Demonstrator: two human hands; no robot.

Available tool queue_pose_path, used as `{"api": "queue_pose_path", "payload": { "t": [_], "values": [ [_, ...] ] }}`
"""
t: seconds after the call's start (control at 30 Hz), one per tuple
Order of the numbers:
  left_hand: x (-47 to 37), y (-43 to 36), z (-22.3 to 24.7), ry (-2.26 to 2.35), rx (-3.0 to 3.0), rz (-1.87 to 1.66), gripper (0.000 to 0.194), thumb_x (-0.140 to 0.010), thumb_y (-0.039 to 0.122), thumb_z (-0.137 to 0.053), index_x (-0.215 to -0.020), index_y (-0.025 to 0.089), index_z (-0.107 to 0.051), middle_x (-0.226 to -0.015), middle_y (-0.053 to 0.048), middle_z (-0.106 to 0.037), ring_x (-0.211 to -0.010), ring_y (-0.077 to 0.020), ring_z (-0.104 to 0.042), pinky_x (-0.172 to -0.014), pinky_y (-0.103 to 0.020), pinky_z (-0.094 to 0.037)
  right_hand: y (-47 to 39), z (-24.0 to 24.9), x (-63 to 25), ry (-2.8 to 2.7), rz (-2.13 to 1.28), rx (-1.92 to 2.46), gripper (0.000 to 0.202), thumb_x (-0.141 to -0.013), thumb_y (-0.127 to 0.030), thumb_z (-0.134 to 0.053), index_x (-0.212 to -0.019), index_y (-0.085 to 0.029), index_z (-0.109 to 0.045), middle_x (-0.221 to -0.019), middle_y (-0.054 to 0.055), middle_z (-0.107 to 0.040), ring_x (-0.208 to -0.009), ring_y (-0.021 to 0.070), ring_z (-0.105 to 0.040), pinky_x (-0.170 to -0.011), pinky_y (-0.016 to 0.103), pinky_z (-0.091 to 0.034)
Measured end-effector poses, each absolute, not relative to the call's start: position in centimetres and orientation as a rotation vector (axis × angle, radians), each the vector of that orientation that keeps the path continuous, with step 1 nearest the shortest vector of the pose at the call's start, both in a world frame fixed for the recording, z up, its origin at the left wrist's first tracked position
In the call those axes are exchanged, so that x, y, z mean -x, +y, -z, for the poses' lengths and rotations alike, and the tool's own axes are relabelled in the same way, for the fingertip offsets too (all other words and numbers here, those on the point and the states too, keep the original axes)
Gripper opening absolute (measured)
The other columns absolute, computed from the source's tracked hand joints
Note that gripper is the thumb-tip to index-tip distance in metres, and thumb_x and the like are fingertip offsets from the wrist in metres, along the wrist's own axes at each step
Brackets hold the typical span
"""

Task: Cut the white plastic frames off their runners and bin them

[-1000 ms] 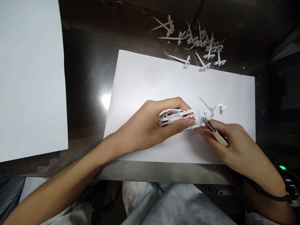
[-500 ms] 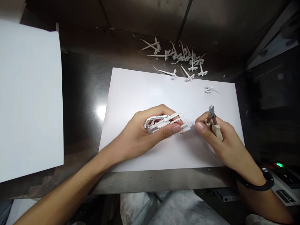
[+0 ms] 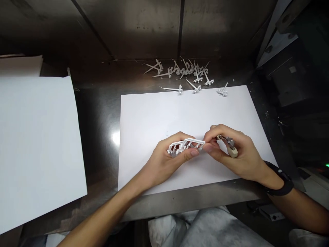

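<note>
My left hand [image 3: 167, 159] is closed round white plastic frame-like parts [image 3: 180, 145], thumb along the near side and fingers behind. My right hand [image 3: 231, 151] holds a pair of side cutters [image 3: 232, 151] with pale handles, tucked in the palm. Its thumb and forefinger pinch the right end of the white parts. Both hands are above a white sheet of paper [image 3: 151, 116]. Near the sheet's far edge lies a small white sprue piece [image 3: 222, 91].
Several white sprue offcuts [image 3: 189, 70] are heaped on the metal table [image 3: 100, 103] behind the sheet. A large white sheet [image 3: 38, 144] stands at the left. At the lower right is a pale device [image 3: 316, 185], partly cut off.
My right hand has moved left to meet the white parts, and the cutters have tipped back into its palm. The sprue piece on the sheet has shifted to the far edge. The view has tilted.
</note>
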State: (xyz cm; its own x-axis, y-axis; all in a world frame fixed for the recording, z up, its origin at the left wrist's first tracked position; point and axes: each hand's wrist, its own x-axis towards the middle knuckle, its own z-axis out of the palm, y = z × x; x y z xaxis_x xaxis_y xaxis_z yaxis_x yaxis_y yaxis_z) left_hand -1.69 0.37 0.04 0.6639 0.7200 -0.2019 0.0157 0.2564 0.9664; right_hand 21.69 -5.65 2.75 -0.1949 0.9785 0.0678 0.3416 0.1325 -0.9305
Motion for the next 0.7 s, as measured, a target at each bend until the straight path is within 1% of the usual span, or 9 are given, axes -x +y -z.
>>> {"api": "queue_pose_path", "payload": {
  "t": [0.13, 0.2, 0.27, 0.33, 0.4, 0.43, 0.5, 0.57, 0.7],
  "values": [
    [1.7, 0.3, 0.0, 0.707, -1.225, -0.548, 0.027, -0.094, 0.036, -0.091, -0.112, 0.020, -0.080, -0.109, -0.005, -0.076, -0.094, -0.0170, -0.066, -0.082, -0.025, -0.050, -5.6, -2.8, -21.5, -1.665, -1.073, 1.222, 0.012, -0.110, -0.015, -0.073, -0.108, -0.026, -0.068, -0.089, -0.002, -0.059, -0.079, 0.0171, -0.053, -0.073, 0.032, -0.042],
    [1.7, 0.3, 0.3, 0.704, -1.201, -0.546, 0.033, -0.089, 0.040, -0.095, -0.110, 0.019, -0.080, -0.105, -0.004, -0.076, -0.091, -0.0167, -0.066, -0.079, -0.025, -0.050, -5.7, -2.8, -21.5, -1.662, -1.038, 1.221, 0.012, -0.109, -0.015, -0.073, -0.108, -0.026, -0.068, -0.090, -0.002, -0.059, -0.079, 0.0169, -0.053, -0.072, 0.032, -0.042],
    [1.6, 0.2, 0.4, 0.728, -1.113, -0.548, 0.043, -0.087, 0.047, -0.096, -0.115, 0.020, -0.078, -0.105, -0.005, -0.076, -0.089, -0.0169, -0.067, -0.078, -0.025, -0.052, -5.7, -2.7, -21.7, -1.613, -0.981, 1.264, 0.011, -0.109, -0.016, -0.073, -0.106, -0.026, -0.068, -0.094, -0.001, -0.060, -0.081, 0.0179, -0.054, -0.073, 0.032, -0.042],
    [1.4, 0.2, 0.4, 0.783, -0.912, -0.549, 0.053, -0.094, 0.061, -0.086, -0.127, 0.021, -0.074, -0.116, -0.008, -0.078, -0.094, -0.0195, -0.073, -0.080, -0.026, -0.058, -5.6, -2.5, -22.2, -1.482, -0.978, 1.329, 0.009, -0.110, -0.019, -0.071, -0.104, -0.025, -0.068, -0.095, 0.000, -0.059, -0.082, 0.0193, -0.053, -0.072, 0.033, -0.042],
    [1.2, 0.5, 0.1, 0.833, -0.638, -0.527, 0.062, -0.103, 0.073, -0.066, -0.135, 0.020, -0.072, -0.133, -0.013, -0.076, -0.110, -0.0242, -0.076, -0.088, -0.031, -0.064, -5.2, -2.1, -22.8, -1.318, -1.081, 1.378, 0.011, -0.112, -0.024, -0.068, -0.100, -0.024, -0.067, -0.092, 0.000, -0.054, -0.080, 0.0200, -0.050, -0.072, 0.034, -0.040],
    [1.2, 0.7, -0.1, 0.841, -0.510, -0.516, 0.065, -0.106, 0.075, -0.058, -0.136, 0.018, -0.072, -0.139, -0.015, -0.074, -0.118, -0.0257, -0.075, -0.095, -0.033, -0.065, -4.9, -1.8, -23.2, -1.247, -1.160, 1.396, 0.013, -0.112, -0.026, -0.068, -0.099, -0.024, -0.067, -0.090, 0.000, -0.052, -0.079, 0.0199, -0.047, -0.072, 0.034, -0.039],
    [1.1, 1.1, -0.5, 0.817, -0.327, -0.506, 0.069, -0.110, 0.072, -0.050, -0.136, 0.013, -0.074, -0.146, -0.017, -0.071, -0.132, -0.0263, -0.071, -0.108, -0.032, -0.062, -4.4, -1.3, -23.7, -1.161, -1.298, 1.416, 0.018, -0.112, -0.029, -0.068, -0.096, -0.022, -0.066, -0.087, 0.000, -0.048, -0.077, 0.0194, -0.045, -0.072, 0.034, -0.037],
    [1.2, 1.5, -0.9, 0.787, -0.240, -0.513, 0.069, -0.112, 0.067, -0.046, -0.138, 0.009, -0.074, -0.148, -0.019, -0.070, -0.137, -0.0269, -0.069, -0.115, -0.032, -0.059, -4.1, -1.0, -23.9, -1.150, -1.381, 1.427, 0.019, -0.112, -0.033, -0.070, -0.097, -0.022, -0.066, -0.086, -0.001, -0.047, -0.077, 0.0190, -0.043, -0.071, 0.034, -0.035],
    [1.5, 1.8, -1.3, 0.776, -0.195, -0.476, 0.073, -0.116, 0.061, -0.036, -0.149, 0.005, -0.068, -0.147, -0.022, -0.070, -0.133, -0.0325, -0.071, -0.111, -0.041, -0.060, -4.1, -0.8, -23.9, -1.210, -1.445, 1.450, 0.020, -0.112, -0.041, -0.072, -0.102, -0.024, -0.068, -0.088, -0.001, -0.048, -0.078, 0.0191, -0.043, -0.072, 0.035, -0.033]
  ]
}}
